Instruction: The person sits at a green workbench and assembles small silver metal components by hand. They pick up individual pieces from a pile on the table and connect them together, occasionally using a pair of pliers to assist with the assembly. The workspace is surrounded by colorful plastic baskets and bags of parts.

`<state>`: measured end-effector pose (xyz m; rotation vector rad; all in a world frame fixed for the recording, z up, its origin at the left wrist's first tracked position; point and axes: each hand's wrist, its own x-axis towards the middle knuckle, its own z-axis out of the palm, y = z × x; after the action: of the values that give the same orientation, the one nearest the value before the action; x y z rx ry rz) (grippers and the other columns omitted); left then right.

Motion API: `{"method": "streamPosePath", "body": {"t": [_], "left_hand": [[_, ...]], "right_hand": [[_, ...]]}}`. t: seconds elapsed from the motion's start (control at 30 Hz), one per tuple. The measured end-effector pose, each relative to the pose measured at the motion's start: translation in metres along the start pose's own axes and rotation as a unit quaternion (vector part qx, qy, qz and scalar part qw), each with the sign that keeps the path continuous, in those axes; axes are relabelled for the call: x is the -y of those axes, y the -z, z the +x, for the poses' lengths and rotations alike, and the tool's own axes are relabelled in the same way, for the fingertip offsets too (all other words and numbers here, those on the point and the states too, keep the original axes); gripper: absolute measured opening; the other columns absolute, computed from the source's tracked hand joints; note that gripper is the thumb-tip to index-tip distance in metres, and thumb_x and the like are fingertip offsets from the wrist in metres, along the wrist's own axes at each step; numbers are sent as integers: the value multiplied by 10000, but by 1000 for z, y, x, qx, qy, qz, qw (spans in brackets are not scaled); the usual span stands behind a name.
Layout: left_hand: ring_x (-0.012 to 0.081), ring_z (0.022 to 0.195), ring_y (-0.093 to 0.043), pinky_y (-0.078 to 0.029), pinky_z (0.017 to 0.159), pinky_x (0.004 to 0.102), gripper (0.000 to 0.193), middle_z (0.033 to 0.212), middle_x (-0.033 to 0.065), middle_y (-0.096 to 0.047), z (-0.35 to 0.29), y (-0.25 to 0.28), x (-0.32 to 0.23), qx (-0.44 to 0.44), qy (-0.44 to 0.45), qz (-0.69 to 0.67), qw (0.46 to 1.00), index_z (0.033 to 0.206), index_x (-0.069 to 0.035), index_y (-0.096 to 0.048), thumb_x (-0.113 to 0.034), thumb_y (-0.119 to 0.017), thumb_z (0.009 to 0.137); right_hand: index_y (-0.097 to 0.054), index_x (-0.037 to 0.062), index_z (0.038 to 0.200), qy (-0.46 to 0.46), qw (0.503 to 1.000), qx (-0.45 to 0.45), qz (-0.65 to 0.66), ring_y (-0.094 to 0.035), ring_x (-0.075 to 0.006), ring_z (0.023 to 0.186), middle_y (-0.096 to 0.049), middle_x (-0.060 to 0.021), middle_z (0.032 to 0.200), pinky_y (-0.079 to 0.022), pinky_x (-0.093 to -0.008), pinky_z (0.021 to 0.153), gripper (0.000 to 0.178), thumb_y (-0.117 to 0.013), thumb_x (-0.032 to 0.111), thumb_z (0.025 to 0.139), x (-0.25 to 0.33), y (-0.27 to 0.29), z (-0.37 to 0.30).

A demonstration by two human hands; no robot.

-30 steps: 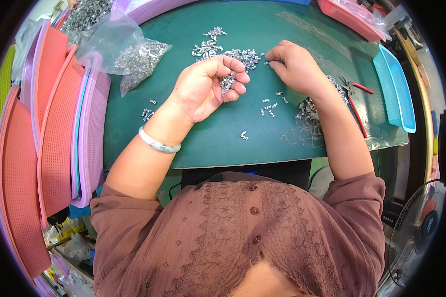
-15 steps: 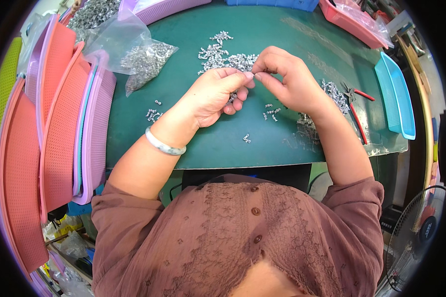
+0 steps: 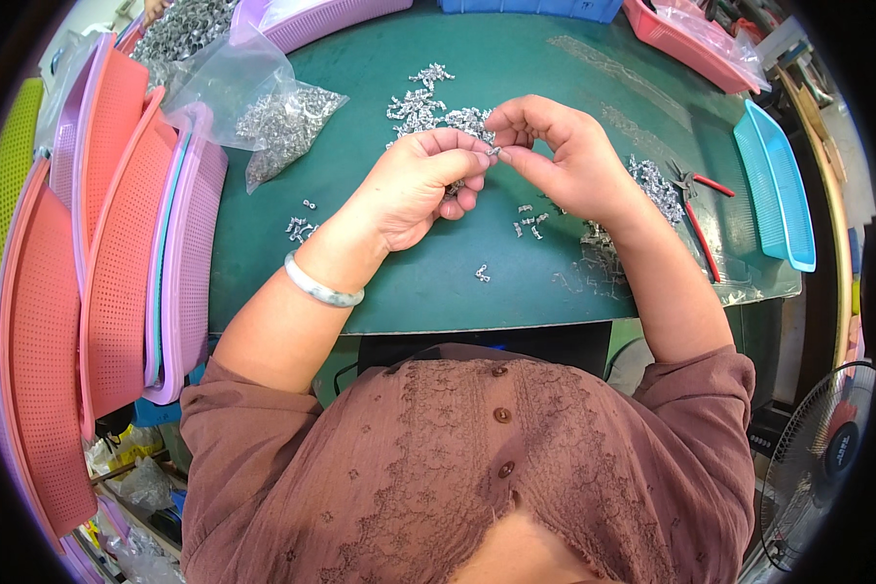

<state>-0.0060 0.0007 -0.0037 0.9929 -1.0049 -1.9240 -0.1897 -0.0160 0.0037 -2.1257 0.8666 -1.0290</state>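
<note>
Above the far-middle tabletop, left hand had fingers curled around a few metal parts, one small silver piece poking out at its fingertips. Right hand met it there, thumb tip at the piece; couldn't tell if its pinch was closed. Main heap sat just beyond, loose bits nearer. Clear bag far left; red-handled pliers right, blue basket farther right.

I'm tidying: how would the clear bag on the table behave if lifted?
The bag would probably flop, as it looks thin and wrinkled. It may feel heavy for its size, since small metal-looking pieces fill one end.
</note>
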Motion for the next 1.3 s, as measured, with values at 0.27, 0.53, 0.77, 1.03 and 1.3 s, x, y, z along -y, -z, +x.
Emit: {"method": "streamPosePath", "body": {"t": [0.27,0.53,0.77,1.03,1.3], "left_hand": [[85,538,-485,-330,415,173,78,674,19,-525,1,2,-1,5,2,-16,1000,862,-36,-555,-90,-544,807],[136,648,-520,-435,522,214,125,778,67,-539,3,11,-3,64,5,-94,994,894,-16,-540,-84,-478,808],[135,652,-521,-434,525,208,117,781,59,-542,4,13,-1,52,0,-83,995,892,-14,-553,-101,-510,826],[64,546,-465,-322,420,158,93,678,-5,-513,1,7,-3,14,16,-27,999,882,-33,-565,-101,-522,836],[58,522,-457,-316,408,160,119,637,-9,-504,2,5,-2,-4,22,3,1000,867,-28,-571,-139,-530,851]], "right_hand": [[-588,9,955,8,999,-32,-3,-558,-121,724,-591,-57,794,-454,-244,649,177,-579,21,779,-8,3,3],[-633,64,931,-26,951,-25,-308,-511,-315,910,-556,-127,901,-423,-376,820,216,-540,26,739,-38,11,0],[-617,22,872,-39,963,88,-251,-545,-281,857,-566,-119,883,-442,-346,755,158,-569,13,721,-30,20,2],[-627,16,823,-67,965,59,-246,-562,-294,764,-572,-130,796,-455,-352,699,124,-572,39,715,-33,21,2],[-593,2,777,-48,980,65,-183,-562,-276,733,-569,-125,777,-456,-342,666,86,-581,66,720,-21,16,3]]}}
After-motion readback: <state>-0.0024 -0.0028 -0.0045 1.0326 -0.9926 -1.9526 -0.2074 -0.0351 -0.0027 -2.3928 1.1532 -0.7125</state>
